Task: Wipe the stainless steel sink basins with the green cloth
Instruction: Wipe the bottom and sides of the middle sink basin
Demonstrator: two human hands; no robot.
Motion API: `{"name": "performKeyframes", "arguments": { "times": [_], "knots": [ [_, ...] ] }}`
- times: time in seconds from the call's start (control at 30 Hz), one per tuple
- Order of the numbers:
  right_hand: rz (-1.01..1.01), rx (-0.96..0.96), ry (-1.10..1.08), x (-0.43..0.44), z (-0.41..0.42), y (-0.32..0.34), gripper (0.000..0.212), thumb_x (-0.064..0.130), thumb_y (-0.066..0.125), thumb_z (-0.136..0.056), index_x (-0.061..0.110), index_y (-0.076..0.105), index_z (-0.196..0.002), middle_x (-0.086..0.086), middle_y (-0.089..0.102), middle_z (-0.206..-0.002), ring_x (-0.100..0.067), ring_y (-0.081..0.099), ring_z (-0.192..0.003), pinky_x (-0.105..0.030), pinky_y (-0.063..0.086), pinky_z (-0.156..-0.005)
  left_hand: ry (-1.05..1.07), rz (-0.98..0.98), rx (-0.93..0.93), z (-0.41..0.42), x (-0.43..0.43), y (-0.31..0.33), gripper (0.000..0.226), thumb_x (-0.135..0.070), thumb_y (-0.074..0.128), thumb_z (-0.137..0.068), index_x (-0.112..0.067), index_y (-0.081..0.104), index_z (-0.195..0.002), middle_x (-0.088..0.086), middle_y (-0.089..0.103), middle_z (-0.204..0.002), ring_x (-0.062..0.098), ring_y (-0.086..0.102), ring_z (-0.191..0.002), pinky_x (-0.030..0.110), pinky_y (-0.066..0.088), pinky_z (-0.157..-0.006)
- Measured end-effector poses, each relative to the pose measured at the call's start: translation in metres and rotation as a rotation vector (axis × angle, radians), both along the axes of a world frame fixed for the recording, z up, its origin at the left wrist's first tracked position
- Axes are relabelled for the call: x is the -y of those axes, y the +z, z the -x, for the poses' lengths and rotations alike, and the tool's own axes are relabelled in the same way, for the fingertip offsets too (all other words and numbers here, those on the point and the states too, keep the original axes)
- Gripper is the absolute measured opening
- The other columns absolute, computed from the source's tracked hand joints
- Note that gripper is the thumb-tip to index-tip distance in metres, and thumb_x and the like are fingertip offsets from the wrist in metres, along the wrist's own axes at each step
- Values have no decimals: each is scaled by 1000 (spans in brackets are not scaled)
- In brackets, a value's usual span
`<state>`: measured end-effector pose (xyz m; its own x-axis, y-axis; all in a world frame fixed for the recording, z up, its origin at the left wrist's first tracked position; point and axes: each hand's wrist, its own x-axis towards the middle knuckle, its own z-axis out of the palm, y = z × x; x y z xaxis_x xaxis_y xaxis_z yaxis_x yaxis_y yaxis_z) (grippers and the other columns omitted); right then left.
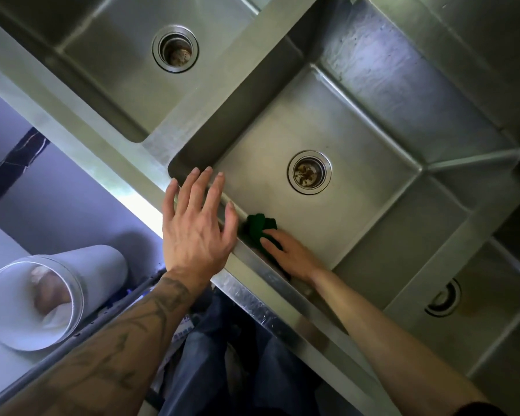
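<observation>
Head camera, looking straight down at a stainless steel sink set diagonally across the frame.

The middle basin fills the centre and runs toward 2 o'clock, with a round drain in its floor holding brown specks. A second basin with its own drain lies at 11 o'clock. A third basin lies at 4 o'clock, in shadow.

The green cloth is inside the middle basin, at 7 o'clock from the drain. It is bunched against the foot of the near wall, where the wall meets the floor.

The right hand reaches into the basin and rests on the cloth at its 5 o'clock edge. Its fingers are partly buried in the folds, so it cannot be told whether they lie flat or curl round the fabric.

The left hand, on a tattooed forearm, is at 9 o'clock from the cloth, just beside it. Its fingers are straight and spread wide, holding nothing, above the sink's front rim. Whether it touches the rim cannot be told.

At 8 o'clock a white cylinder lies on its side on a pale surface, its open end facing the camera. Dark blue trousers show at 6 o'clock.
</observation>
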<state>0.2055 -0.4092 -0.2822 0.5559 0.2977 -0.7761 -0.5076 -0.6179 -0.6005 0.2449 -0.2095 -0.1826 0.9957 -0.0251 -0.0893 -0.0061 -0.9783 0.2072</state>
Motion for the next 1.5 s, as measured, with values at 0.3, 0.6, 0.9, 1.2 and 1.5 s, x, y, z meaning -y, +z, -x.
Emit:
{"name": "performKeyframes", "arguments": {
  "times": [0.3,0.6,0.9,1.2,1.5],
  "knots": [
    [-14,55,62,30,28,20,45,47,40,-111,28,52,-149,3,59,-145,-16,55,-134,-40,43,-114,1,14,0,-1,-1,-1,55,-42,38,-108,-14,53,-153,9,53,-158,24,37,-156,44,11,-134],
    [-30,84,-44,50,59,49,44,63,41,-104,42,55,-140,21,62,-131,0,58,-124,-29,46,-107,-5,3,24,0,-1,-3,53,-40,40,-108,-14,54,-152,9,55,-156,24,39,-155,42,11,-133],
    [88,-96,29,27,26,6,52,40,45,-111,15,44,-156,-10,47,-158,-26,47,-144,-43,36,-121,1,7,34,1,-3,-8,53,-42,40,-108,-15,53,-152,9,55,-156,23,39,-155,43,11,-133],
    [82,-86,35,57,56,37,53,72,36,-101,48,47,-147,4,55,-149,-17,54,-136,-42,41,-115,-5,12,13,1,-3,-7,55,-44,37,-109,-15,53,-153,9,55,-156,24,38,-155,44,11,-134],
    [200,-100,-5,49,58,42,45,56,39,-108,38,50,-148,1,55,-149,-22,53,-137,-48,40,-115,-7,10,7,0,-3,-4,53,-40,41,-108,-14,55,-152,8,56,-155,24,40,-155,44,12,-133]
  ]
}}
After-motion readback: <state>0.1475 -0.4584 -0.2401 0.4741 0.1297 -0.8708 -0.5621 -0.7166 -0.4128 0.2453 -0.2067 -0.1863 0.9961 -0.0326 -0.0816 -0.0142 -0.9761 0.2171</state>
